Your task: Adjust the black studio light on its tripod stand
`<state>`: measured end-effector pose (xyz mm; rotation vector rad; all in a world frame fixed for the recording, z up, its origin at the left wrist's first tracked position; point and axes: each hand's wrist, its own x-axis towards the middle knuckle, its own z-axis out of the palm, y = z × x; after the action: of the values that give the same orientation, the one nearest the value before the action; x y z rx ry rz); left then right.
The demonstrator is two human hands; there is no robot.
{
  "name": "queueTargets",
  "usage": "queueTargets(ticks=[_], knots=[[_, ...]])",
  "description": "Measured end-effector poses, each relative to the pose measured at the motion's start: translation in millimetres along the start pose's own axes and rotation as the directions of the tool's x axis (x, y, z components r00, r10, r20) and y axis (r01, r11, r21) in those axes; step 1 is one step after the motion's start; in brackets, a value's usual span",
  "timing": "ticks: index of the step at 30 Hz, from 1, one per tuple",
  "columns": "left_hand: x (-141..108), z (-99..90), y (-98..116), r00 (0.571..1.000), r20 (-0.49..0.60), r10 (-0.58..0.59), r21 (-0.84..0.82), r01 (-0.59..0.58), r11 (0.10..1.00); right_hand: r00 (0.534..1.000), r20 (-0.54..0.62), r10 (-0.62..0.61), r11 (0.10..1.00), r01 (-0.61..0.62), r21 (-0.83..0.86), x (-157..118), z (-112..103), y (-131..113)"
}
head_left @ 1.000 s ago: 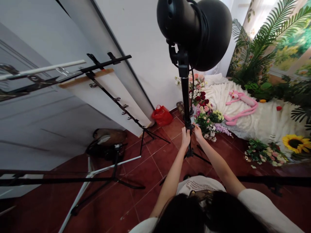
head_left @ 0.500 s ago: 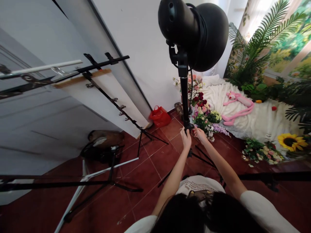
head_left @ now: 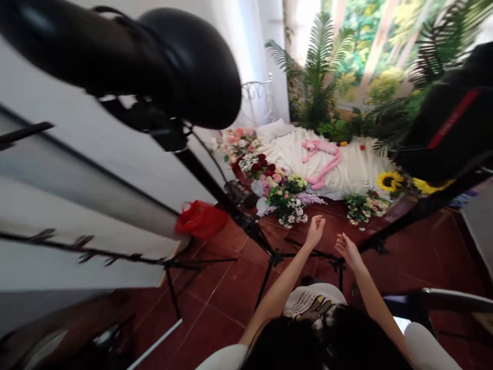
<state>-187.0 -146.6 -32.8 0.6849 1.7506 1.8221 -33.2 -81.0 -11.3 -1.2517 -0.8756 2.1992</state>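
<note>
My left hand (head_left: pixel 315 232) hangs in the air above the floor, its fingers loosely bent and nothing in it. To its right, my right hand (head_left: pixel 348 249) is also free, with fingers slightly curled. Left of both hands leans the black pole of a light stand (head_left: pixel 215 187), carrying a big black lamp head (head_left: pixel 192 67) at upper left. No hand touches that stand. Nearest my right hand is the pole of a second stand (head_left: pixel 408 218), topped by a black studio light (head_left: pixel 442 118) with a red stripe.
Artificial flowers (head_left: pixel 285 195) lie at the front of a white fur-like cloth (head_left: pixel 354 169), with a pink plush toy (head_left: pixel 325 159) on it. A red bag (head_left: pixel 202 220) sits by the wall. Stand legs (head_left: pixel 265 282) spread over the red tiled floor (head_left: pixel 215 293). A backdrop stand (head_left: pixel 169 267) is at left.
Both hands have let go of the light stand's pole and moved apart from it. The view has turned right, so the lamp now appears further left and the second light shows.
</note>
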Motion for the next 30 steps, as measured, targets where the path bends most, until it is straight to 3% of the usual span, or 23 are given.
queueTargets(ticks=[2, 5, 8, 10, 14, 16, 19, 26, 30], knots=[[2, 35.6, 23, 0.969, 0.242, 0.057, -0.034, -0.05, 0.998, 0.999, -0.053, -0.01, 0.997, 0.014, 0.071, -14, -25, -2], [-3, 83.9, 53, 0.842, 0.518, 0.153, -0.094, -0.122, 0.988, 0.994, -0.106, -0.038, 0.981, 0.057, 0.183, -36, -57, -2], [-13, 121.8, 70, 0.727, 0.655, 0.203, -0.144, -0.144, 0.979, 0.997, -0.073, -0.026, 0.924, 0.052, 0.38, -56, -83, -4], [-19, 139.9, 74, 0.702, 0.691, 0.172, -0.125, -0.118, 0.985, 1.0, 0.019, -0.021, 0.853, 0.008, 0.522, -68, -95, -6], [-25, 160.3, 72, 0.691, 0.72, 0.065, -0.07, -0.022, 0.997, 0.971, 0.234, -0.05, 0.692, -0.136, 0.709, -82, -106, -11], [-25, 165.3, 67, 0.683, 0.728, 0.066, -0.092, 0.002, 0.996, 0.939, 0.341, -0.052, 0.63, -0.235, 0.741, -83, -104, -11], [-24, 169.8, 61, 0.708, 0.7, 0.094, -0.125, -0.008, 0.992, 0.888, 0.454, -0.073, 0.591, -0.329, 0.737, -80, -96, -14], [-27, 176.5, 52, 0.771, 0.629, 0.099, -0.147, -0.007, 0.989, 0.837, 0.427, -0.342, 0.598, -0.157, 0.786, -78, -77, -32], [-28, 178.5, 53, 0.784, 0.615, 0.084, -0.152, 0.013, 0.988, 0.828, 0.4, -0.394, 0.573, -0.12, 0.811, -76, -73, -34]])
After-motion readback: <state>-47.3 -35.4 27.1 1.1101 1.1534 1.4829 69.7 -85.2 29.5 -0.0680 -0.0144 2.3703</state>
